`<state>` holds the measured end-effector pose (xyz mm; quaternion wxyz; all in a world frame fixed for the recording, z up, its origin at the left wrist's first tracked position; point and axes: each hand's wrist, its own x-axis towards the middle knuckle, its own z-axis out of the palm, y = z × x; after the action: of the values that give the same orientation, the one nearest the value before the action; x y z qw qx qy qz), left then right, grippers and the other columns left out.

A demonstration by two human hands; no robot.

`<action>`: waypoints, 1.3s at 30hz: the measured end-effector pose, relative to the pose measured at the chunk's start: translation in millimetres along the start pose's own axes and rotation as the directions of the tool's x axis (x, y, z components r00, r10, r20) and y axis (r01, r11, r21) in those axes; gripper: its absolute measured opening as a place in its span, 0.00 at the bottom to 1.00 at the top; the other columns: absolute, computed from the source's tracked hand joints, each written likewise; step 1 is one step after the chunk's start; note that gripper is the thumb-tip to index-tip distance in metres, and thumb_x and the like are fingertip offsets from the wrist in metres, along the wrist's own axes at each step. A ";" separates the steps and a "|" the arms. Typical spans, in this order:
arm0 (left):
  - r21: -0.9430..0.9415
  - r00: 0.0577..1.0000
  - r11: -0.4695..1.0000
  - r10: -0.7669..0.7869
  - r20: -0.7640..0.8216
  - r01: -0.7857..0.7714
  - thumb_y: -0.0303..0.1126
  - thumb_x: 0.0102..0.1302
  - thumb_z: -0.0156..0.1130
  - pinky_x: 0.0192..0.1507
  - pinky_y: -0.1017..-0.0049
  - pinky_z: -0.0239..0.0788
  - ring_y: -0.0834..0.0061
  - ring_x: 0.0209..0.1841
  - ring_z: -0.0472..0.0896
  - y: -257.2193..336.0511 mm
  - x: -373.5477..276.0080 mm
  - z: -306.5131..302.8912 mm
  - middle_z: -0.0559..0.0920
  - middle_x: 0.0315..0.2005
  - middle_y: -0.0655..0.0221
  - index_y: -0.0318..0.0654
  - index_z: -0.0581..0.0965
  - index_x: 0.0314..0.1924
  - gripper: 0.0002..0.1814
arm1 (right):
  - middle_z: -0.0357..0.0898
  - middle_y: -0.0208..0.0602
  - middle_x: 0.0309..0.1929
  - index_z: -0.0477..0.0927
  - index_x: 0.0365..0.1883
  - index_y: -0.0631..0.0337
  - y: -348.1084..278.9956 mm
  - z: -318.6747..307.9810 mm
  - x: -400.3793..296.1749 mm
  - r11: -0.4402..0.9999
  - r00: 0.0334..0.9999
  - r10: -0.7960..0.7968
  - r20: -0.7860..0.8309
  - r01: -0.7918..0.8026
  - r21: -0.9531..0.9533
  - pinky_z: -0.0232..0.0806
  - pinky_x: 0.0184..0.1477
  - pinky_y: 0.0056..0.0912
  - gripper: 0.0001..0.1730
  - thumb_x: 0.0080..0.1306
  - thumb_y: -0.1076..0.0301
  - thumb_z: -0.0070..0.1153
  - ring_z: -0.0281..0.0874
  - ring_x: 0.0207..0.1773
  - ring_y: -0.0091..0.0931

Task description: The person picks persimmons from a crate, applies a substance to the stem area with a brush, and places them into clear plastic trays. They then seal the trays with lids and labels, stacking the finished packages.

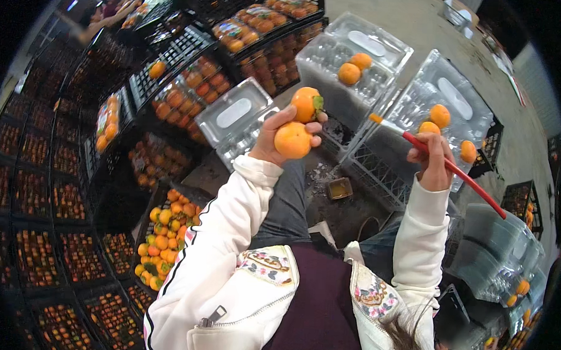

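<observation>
Two persimmons are held in my left hand [269,136]: one persimmon [305,104] with its green calyx showing, and below it a second persimmon [292,141]. My right hand [434,164] grips a flat paintbrush [468,178] by its red handle, the orange bristle tip pointing up and left. Beyond the right hand, several persimmons [439,116] rest on a stack of clear plastic clamshell trays [413,91]. Another clamshell stack [309,59] carries two persimmons [349,74]. An open clamshell [234,113] with moulded cups lies just left of my left hand.
A small square container [339,189] of amber liquid sits on the floor between my legs. At left, a crate of loose persimmons [167,240] stands near many black crates [35,258]. Packed clamshells [259,18] fill crates ahead. Another person's hand [491,346] shows at lower right.
</observation>
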<state>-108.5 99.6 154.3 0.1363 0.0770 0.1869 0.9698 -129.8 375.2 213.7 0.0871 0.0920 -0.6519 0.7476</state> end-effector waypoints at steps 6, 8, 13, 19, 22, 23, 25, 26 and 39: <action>-0.126 0.936 0.930 -0.331 0.117 0.344 0.63 0.64 0.37 0.32 0.68 0.68 0.74 0.29 0.71 -29.2 55.1 -10.1 0.72 0.37 0.60 0.40 0.67 0.52 0.34 | 0.76 0.34 0.25 0.77 0.32 0.68 -7.3 6.2 10.3 0.999 0.998 0.042 0.046 -0.041 -0.013 0.66 0.32 0.18 0.12 0.66 0.66 0.48 0.72 0.26 0.19; -0.131 0.927 0.918 -0.366 0.086 0.375 0.63 0.64 0.37 0.32 0.68 0.68 0.73 0.29 0.71 -36.9 63.1 -8.8 0.72 0.37 0.61 0.40 0.67 0.52 0.34 | 0.76 0.32 0.26 0.77 0.32 0.67 -7.2 7.1 13.6 0.998 0.998 0.035 0.054 -0.032 -0.055 0.65 0.32 0.18 0.11 0.65 0.67 0.49 0.72 0.27 0.18; -0.111 0.909 0.903 -0.418 0.003 0.416 0.62 0.65 0.35 0.32 0.71 0.66 0.76 0.29 0.69 -48.0 73.8 -9.6 0.69 0.37 0.64 0.44 0.65 0.54 0.31 | 0.76 0.31 0.26 0.77 0.32 0.67 5.5 9.9 14.2 0.989 0.996 0.055 0.076 -0.044 -0.143 0.65 0.32 0.17 0.10 0.64 0.68 0.49 0.72 0.27 0.17; -0.136 0.903 0.896 -0.429 -0.028 0.422 0.59 0.66 0.38 0.32 0.72 0.66 0.77 0.29 0.69 -47.1 79.3 -13.3 0.69 0.37 0.61 0.41 0.66 0.54 0.31 | 0.75 0.31 0.24 0.77 0.33 0.67 15.3 17.2 22.6 0.970 0.994 0.092 0.054 -0.077 -0.231 0.64 0.32 0.16 0.10 0.64 0.68 0.49 0.71 0.27 0.17; -0.164 0.893 0.880 -0.449 0.010 0.445 0.57 0.66 0.41 0.32 0.73 0.67 0.77 0.29 0.70 -42.8 80.0 -16.5 0.70 0.38 0.59 0.39 0.64 0.56 0.31 | 0.76 0.31 0.24 0.77 0.32 0.67 20.9 6.0 25.5 0.986 0.997 0.074 0.000 -0.074 -0.147 0.65 0.31 0.16 0.10 0.64 0.68 0.49 0.71 0.27 0.17; -0.144 0.896 0.887 -0.444 -0.001 0.439 0.56 0.66 0.42 0.32 0.73 0.68 0.77 0.29 0.71 -40.5 79.9 -17.0 0.71 0.39 0.58 0.38 0.64 0.57 0.31 | 0.76 0.32 0.26 0.77 0.32 0.66 23.8 2.1 28.0 0.989 0.996 0.078 -0.034 -0.082 -0.119 0.66 0.31 0.16 0.10 0.64 0.67 0.49 0.72 0.26 0.17; -0.102 0.897 0.893 -0.442 -0.020 0.438 0.54 0.65 0.45 0.32 0.72 0.69 0.77 0.30 0.71 -35.6 80.4 -18.4 0.71 0.41 0.56 0.36 0.63 0.58 0.31 | 0.76 0.32 0.26 0.77 0.31 0.66 22.9 1.4 30.7 0.991 0.992 0.105 -0.066 -0.109 -0.071 0.67 0.31 0.16 0.10 0.65 0.67 0.49 0.72 0.26 0.17; -0.063 0.896 0.894 -0.445 -0.019 0.443 0.52 0.65 0.47 0.33 0.72 0.69 0.76 0.30 0.72 -34.6 80.6 -18.5 0.72 0.41 0.56 0.35 0.64 0.57 0.30 | 0.76 0.32 0.26 0.77 0.31 0.66 23.0 3.7 30.4 0.993 0.994 0.099 -0.044 -0.102 -0.056 0.67 0.31 0.17 0.10 0.65 0.67 0.49 0.73 0.26 0.17; 0.982 0.996 -0.188 -0.092 -0.001 -0.016 0.34 0.45 0.72 0.41 0.78 0.69 0.79 0.39 0.76 79.9 197.8 -32.1 0.78 0.40 0.64 0.30 0.70 0.52 0.34 | 0.73 0.29 0.19 0.77 0.26 0.66 24.1 -12.3 41.6 0.979 0.971 0.197 -0.137 -0.202 -0.025 0.62 0.27 0.16 0.12 0.64 0.66 0.49 0.68 0.22 0.16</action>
<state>-321.9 75.2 174.9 0.0628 0.1823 0.8634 0.4662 -176.4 384.5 199.4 0.0567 -0.0260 -0.6648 0.7444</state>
